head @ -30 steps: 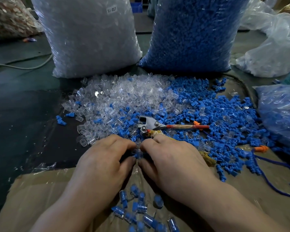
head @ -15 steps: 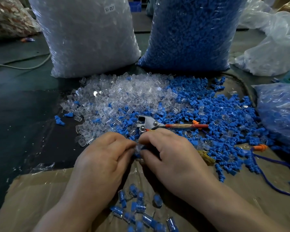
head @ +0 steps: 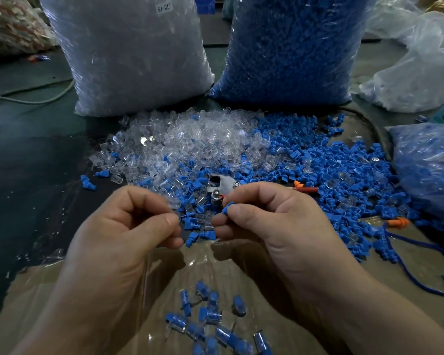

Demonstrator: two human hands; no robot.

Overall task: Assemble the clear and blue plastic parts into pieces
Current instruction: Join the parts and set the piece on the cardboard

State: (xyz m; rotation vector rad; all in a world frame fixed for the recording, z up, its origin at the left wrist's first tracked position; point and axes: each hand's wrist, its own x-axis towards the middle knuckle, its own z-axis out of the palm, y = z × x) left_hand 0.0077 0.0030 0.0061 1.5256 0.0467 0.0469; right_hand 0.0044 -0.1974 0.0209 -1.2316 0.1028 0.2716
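The left hand [head: 128, 226] and the right hand [head: 274, 221] are held side by side above the desk [head: 23, 162], apart from each other, each with its fingers curled into a pinch. Behind them two large sacks are stood upright: a clear sack [head: 128, 55] on the left and a blue sack [head: 292, 47] on the right. In front of the sacks a clear heap [head: 190, 139] is spread, merging rightward into a blue heap [head: 338, 170]. Nearer the person, a small cluster of finished pieces [head: 210, 319] is laid on a cardboard sheet [head: 241, 265]. A blue part [head: 228, 207] is pinched at the right fingertips, its end pointed left. A clear part [head: 174, 202] seems to be pinched at the left fingertips, its rounded end pointed right. The two parts are faced toward each other across a short gap, roughly on one line. The joining is therefore judged not yet made, and a straight push together is called for.
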